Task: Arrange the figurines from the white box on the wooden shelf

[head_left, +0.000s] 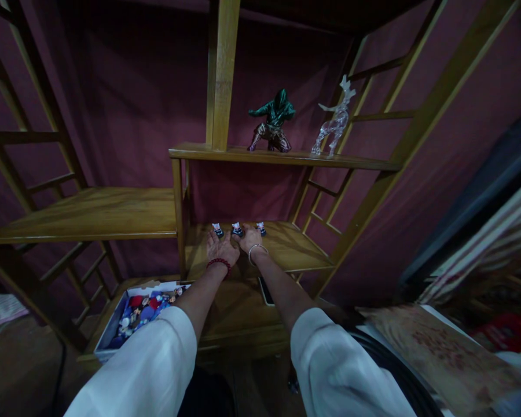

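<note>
Three small cat-like figurines with white heads and dark bases stand in a row on a low wooden shelf: a left figurine (217, 230), a middle figurine (237, 229) and a right figurine (261, 229). My left hand (222, 248) lies palm down, fingers apart, just in front of the left and middle ones. Beside it, my right hand (249, 238) reaches between the middle and right figurines, its fingers stretched out. Both hands are at or close against the middle figurine; whether they touch it is hard to see.
Above, a shelf board (243, 155) carries a green hooded figure (274, 121) and a clear deer ornament (333, 123). Lower left, a box (113, 339) holds many colourful figurines. A phone-like object (265, 291) lies under my right forearm. A wooden post (179, 214) borders the shelf.
</note>
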{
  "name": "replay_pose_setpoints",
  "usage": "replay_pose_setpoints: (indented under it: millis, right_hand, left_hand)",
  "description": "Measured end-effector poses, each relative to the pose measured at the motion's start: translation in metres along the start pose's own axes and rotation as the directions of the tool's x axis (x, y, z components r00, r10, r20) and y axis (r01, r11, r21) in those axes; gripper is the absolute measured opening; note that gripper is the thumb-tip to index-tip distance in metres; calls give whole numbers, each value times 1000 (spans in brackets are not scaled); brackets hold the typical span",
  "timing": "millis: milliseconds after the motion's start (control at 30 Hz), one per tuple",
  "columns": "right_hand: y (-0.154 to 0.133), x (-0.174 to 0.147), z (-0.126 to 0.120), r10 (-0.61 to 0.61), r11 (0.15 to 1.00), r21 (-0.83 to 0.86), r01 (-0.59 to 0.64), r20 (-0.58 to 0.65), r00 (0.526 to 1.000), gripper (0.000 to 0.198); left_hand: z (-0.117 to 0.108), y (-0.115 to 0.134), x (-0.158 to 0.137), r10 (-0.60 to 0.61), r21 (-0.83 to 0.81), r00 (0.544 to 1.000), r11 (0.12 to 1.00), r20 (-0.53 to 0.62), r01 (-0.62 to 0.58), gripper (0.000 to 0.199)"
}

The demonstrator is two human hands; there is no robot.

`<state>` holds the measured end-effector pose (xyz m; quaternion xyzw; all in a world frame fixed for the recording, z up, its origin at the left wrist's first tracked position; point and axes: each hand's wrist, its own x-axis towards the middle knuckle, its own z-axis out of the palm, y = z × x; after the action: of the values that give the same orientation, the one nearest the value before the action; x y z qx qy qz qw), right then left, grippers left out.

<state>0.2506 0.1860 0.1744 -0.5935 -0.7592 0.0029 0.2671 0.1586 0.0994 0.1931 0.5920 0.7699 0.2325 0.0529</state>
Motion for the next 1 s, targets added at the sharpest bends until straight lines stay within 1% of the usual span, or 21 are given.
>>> replay_pose_setpoints:
  millis: [233,467,633,833,1000]
  right_hand:
    - [1,1,0,-42,999,5,42,13,999,37]
    - [1,2,1,-17,1000,-2,17,4,1000,38]
    - [-2,0,-2,-10,999,-47,10,3,1000,37]
    - [-5,-2,-4,3,994,-105,-2,8,1000,37]
    - [-6,-3,-4,5,994,-108,-3,9,1000,39]
  left_hand:
    - [1,1,6,-32,-3,999,999,17,32,54]
    - [1,2,6,-16,38,1000,999,16,16,57]
    - [1,1,5,-1,38,1000,999,-7,1,56]
    - [2,0,5,9,36,1000,999,-16,-8,53]
    - [4,-1,5,33,51,998,998,-54,-30,45]
